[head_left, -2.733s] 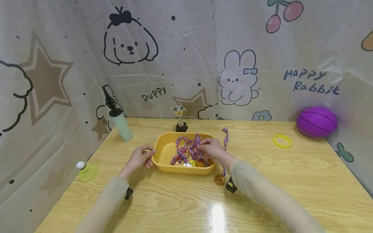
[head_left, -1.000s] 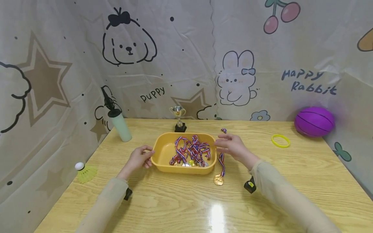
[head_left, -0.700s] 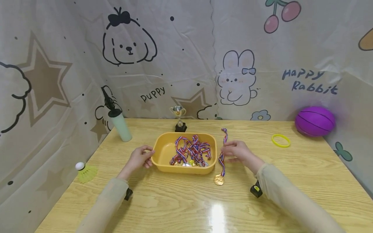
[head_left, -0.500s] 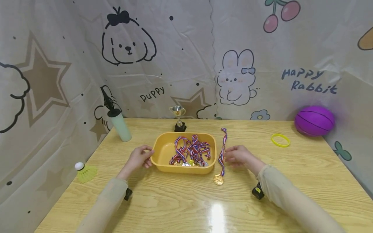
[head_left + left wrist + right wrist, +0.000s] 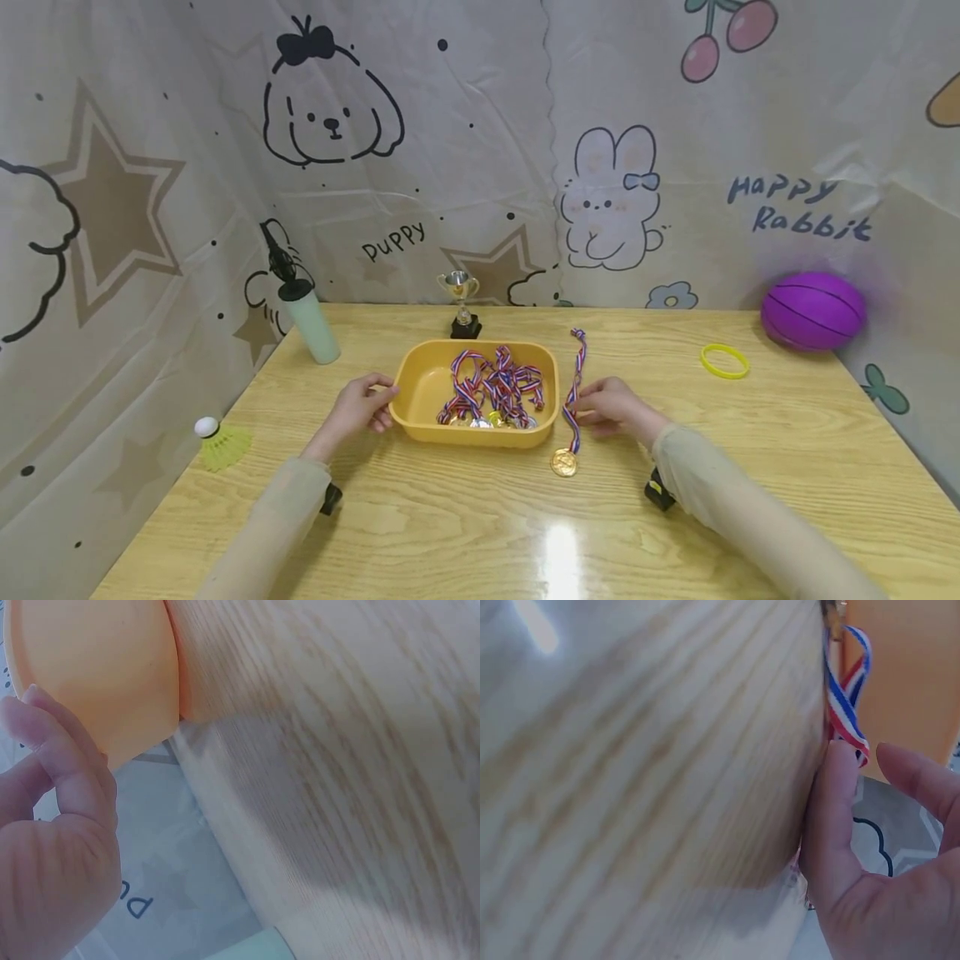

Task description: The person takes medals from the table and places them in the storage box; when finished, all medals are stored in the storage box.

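Observation:
My left hand (image 5: 362,406) grips the left end of a yellow-orange plastic basin (image 5: 420,434), thumb at the rim; the left wrist view shows its fingers against the basin's wall (image 5: 112,667). Inside the basin lie tangled striped ribbons (image 5: 506,387) with silver and gold medals at the front. Just right of it, a gold medal (image 5: 564,462) lies on the table with its red, white and blue ribbon stretched toward the back. My right hand (image 5: 611,406) reaches low to this ribbon (image 5: 846,705); in the right wrist view the ribbon sits between slightly parted thumb and finger.
Behind the basin stands a small trophy cup (image 5: 463,304) on a black base. A pale green bottle (image 5: 312,325) and a yellow shuttlecock (image 5: 223,444) are at the left. A yellow ring (image 5: 724,361) and a purple ball (image 5: 813,311) are at the back right.
My right hand has let a medal's ribbon down into the basin, moved right over the rim and come down beside the ribbon on the table. My left hand stays at the basin.

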A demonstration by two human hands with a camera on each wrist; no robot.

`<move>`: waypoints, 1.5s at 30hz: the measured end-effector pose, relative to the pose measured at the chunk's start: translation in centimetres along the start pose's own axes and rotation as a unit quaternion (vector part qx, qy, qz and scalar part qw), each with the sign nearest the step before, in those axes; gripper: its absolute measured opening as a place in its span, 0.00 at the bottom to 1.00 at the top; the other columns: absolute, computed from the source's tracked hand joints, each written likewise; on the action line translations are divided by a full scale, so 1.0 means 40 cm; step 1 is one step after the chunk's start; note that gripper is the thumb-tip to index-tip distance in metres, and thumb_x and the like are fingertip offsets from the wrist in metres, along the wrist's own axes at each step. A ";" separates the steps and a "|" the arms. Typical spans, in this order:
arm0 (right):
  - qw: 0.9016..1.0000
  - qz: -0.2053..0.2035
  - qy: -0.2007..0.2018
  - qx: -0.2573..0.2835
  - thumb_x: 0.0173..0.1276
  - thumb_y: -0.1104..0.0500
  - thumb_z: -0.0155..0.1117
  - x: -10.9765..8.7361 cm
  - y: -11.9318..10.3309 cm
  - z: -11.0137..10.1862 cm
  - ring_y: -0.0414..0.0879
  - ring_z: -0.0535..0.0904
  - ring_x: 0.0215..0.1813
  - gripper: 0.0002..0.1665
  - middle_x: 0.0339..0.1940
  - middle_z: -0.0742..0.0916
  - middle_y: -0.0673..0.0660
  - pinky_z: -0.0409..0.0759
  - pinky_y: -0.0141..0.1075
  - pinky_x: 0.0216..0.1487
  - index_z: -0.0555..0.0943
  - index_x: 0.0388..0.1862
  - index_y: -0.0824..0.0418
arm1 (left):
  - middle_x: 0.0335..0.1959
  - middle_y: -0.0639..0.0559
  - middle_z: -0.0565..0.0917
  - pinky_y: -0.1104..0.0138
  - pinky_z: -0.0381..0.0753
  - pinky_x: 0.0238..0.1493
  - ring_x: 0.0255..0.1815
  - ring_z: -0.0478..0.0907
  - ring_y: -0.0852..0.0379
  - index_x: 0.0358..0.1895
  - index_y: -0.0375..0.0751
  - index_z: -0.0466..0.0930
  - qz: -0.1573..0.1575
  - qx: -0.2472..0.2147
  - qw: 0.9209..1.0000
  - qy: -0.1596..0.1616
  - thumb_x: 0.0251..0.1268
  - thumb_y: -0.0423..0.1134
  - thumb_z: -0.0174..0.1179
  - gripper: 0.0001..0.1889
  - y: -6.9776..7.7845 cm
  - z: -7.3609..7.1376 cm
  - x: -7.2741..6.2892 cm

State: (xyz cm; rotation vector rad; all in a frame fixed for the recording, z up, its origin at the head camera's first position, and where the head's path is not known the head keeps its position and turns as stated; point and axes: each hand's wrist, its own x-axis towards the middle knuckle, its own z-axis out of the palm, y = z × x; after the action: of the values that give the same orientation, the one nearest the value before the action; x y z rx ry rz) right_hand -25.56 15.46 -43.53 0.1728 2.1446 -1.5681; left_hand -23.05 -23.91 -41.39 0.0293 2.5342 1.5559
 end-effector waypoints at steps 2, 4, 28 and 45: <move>1.000 0.000 0.011 -0.012 0.63 0.63 0.65 0.000 -0.002 0.006 0.38 0.83 0.29 0.24 0.35 0.87 0.52 0.82 0.35 0.30 0.69 0.55 0.72 | 0.18 0.51 0.79 0.72 0.80 0.20 0.16 0.76 0.64 0.58 0.25 0.69 -0.001 0.000 1.000 0.000 0.74 0.39 0.52 0.20 0.000 -0.001 0.001; 0.999 -0.001 0.022 -0.026 0.62 0.63 0.66 0.002 -0.003 0.011 0.39 0.82 0.28 0.23 0.35 0.85 0.53 0.82 0.35 0.28 0.70 0.52 0.70 | 0.17 0.52 0.79 0.72 0.80 0.20 0.16 0.76 0.64 0.58 0.25 0.69 -0.003 0.001 1.000 0.000 0.74 0.39 0.51 0.20 0.001 -0.001 0.002; 0.990 -0.017 0.072 -0.119 0.56 0.66 0.70 0.003 -0.006 0.037 0.39 0.73 0.23 0.14 0.24 0.76 0.50 0.82 0.33 0.23 0.75 0.39 0.66 | 0.17 0.53 0.79 0.72 0.80 0.20 0.16 0.77 0.64 0.58 0.24 0.68 0.009 0.004 1.000 -0.006 0.74 0.38 0.51 0.19 -0.002 -0.002 -0.001; 0.987 -0.028 0.067 -0.141 0.59 0.64 0.66 -0.005 -0.013 0.039 0.37 0.73 0.22 0.07 0.20 0.76 0.49 0.82 0.33 0.23 0.76 0.25 0.60 | 0.17 0.54 0.78 0.72 0.80 0.20 0.16 0.76 0.64 0.60 0.25 0.67 -0.005 -0.007 1.000 -0.005 0.74 0.40 0.51 0.21 0.004 -0.003 -0.003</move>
State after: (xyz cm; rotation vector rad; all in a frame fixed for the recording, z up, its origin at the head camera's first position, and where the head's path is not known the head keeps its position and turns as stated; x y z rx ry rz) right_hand -25.12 13.87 -43.38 0.1279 2.4699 -1.2943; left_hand -22.97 -23.96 -41.19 0.0226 2.5122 1.5655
